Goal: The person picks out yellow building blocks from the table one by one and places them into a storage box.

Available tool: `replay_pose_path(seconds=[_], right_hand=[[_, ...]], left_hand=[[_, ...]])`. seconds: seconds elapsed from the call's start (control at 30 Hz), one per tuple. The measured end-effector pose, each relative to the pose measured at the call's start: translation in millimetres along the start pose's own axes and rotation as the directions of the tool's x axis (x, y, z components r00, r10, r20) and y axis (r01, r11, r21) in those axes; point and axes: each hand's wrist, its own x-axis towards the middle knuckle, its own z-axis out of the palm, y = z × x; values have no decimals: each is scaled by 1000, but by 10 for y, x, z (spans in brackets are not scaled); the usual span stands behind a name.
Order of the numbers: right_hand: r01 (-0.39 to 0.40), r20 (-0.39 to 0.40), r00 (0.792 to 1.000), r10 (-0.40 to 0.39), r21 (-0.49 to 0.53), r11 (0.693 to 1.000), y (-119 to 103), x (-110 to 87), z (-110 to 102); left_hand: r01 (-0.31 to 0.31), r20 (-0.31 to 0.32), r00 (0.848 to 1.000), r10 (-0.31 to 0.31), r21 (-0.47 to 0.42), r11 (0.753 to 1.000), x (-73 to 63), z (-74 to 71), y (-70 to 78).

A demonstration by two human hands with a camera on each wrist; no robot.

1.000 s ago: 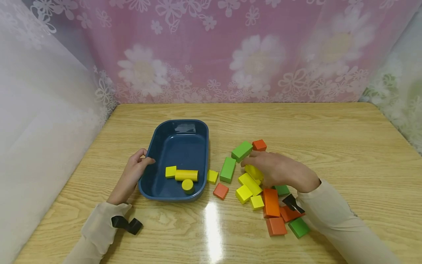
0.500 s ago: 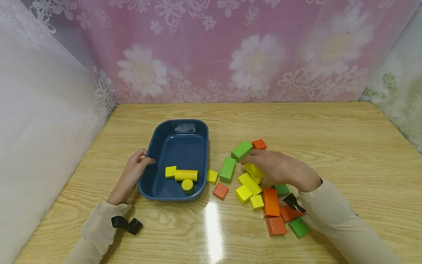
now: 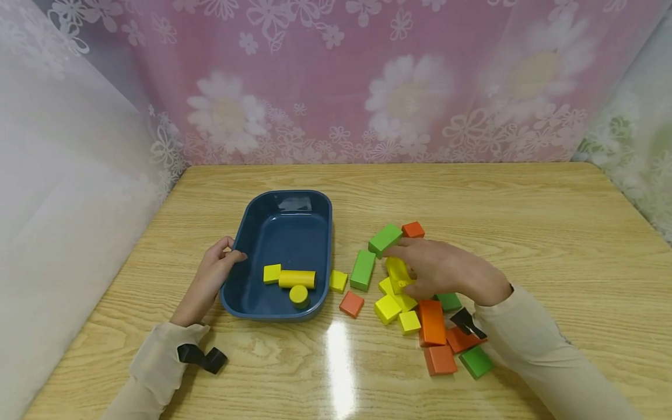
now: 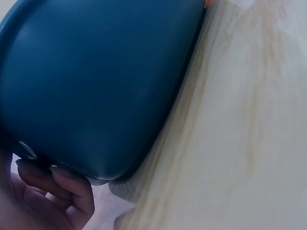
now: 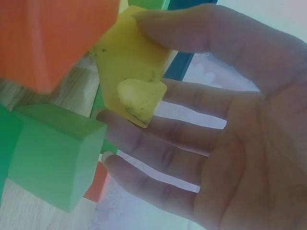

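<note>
My left hand (image 3: 215,271) grips the left rim of a dark blue tray (image 3: 329,233), thumb over the inside and fingers curled outside, as the left wrist view also shows. Inside the tray lie a yellow cube (image 3: 272,273), a yellow cylinder (image 3: 297,279) on its side and another yellow cylinder (image 3: 299,296) standing on end. Over the pile of blocks, my right hand (image 3: 446,268) pinches a yellow block (image 5: 136,52) with a rounded hollow between thumb and fingers. Beneath it are a long yellow block (image 3: 406,302) and a yellow cube (image 3: 388,308).
Green blocks (image 3: 363,270) and a red block (image 3: 352,304) lie between tray and pile. An orange block (image 3: 432,322), a red cube (image 3: 440,360) and a green block (image 3: 476,361) sit nearer the front. A floral curtain (image 3: 336,87) hangs behind the wooden table (image 3: 499,192).
The yellow block in my right hand has turned and shifted slightly left, covering part of the long yellow block below. My left hand and the tray have stayed in place.
</note>
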Motion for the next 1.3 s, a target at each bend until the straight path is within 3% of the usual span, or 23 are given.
replay_pose_path(seconds=[0.4,0.9,1.3], right_hand=[[-6,-25,1000,6,-9,1000,-23,12,-2],[86,-150,984,-94,-58,995,-42,30,11],[86,-161,982,-98,-77,993,-82,43,-2]], left_hand=[[20,8,1000,-19,-31,999,-9,-9,17],[11,12,1000,-10,-27,1000,-10,-10,13],[14,0,1000,-14,0,1000,5,-2,-5]])
